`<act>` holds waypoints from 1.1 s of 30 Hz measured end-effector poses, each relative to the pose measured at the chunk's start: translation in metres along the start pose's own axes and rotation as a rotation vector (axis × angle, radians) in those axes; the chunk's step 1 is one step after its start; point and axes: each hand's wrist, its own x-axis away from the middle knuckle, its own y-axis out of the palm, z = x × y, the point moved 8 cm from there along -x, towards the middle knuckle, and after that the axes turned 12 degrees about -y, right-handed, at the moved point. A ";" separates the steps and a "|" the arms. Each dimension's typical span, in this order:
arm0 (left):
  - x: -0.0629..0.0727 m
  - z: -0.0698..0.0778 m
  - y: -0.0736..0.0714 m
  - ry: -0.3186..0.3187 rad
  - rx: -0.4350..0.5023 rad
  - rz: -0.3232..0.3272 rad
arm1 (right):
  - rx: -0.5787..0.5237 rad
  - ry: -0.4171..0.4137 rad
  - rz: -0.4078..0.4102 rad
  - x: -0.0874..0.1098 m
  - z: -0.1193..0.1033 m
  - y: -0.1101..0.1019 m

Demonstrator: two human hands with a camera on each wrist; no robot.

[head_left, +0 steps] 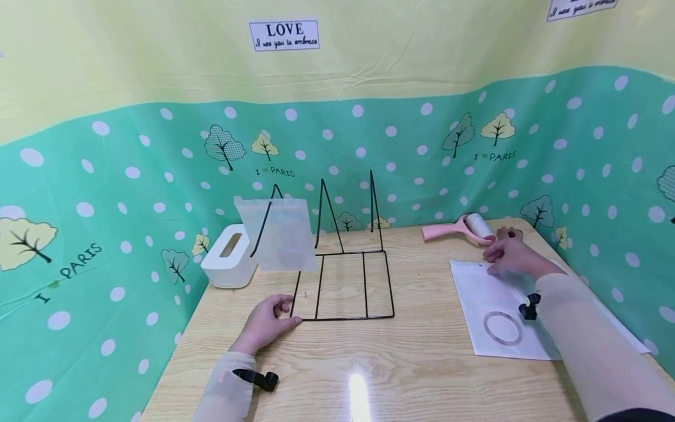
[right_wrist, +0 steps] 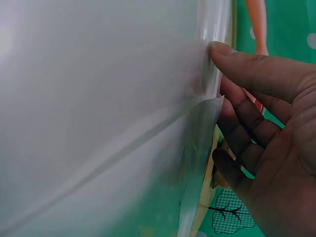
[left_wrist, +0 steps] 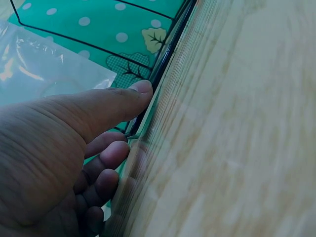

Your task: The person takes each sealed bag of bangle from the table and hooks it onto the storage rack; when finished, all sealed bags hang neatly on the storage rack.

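Note:
A black wire rack (head_left: pixel 348 319) with several upright pointed dividers stands on the table. My left hand (head_left: pixel 266 323) grips its front left corner; in the left wrist view the thumb lies against the black wire (left_wrist: pixel 170 52) and the other fingers curl below. A translucent white plastic sheet (head_left: pixel 287 237) hangs over the left divider. At the right, my right hand (head_left: pixel 512 257) is at the far edge of a stack of flat white plastic bags (head_left: pixel 474 308), which shows a round ring outline. In the right wrist view its thumb and fingers pinch the bag's edge (right_wrist: pixel 210 74).
A white box (head_left: pixel 229 266) with an oval slot stands left of the rack. Behind the stack lies a pink lint roller (head_left: pixel 448 230) with a white roll. A green and yellow printed cloth (head_left: pixel 411 158) hangs around the wooden table (head_left: pixel 422 369).

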 end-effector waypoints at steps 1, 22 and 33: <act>0.000 0.000 0.000 -0.001 0.001 -0.002 | 0.000 0.001 -0.002 -0.001 0.000 0.001; 0.000 0.003 0.000 0.010 0.002 -0.007 | 0.074 -0.058 -0.038 -0.020 -0.030 0.031; 0.002 0.002 -0.001 0.013 0.008 -0.001 | 0.070 -0.067 -0.030 -0.022 -0.050 0.044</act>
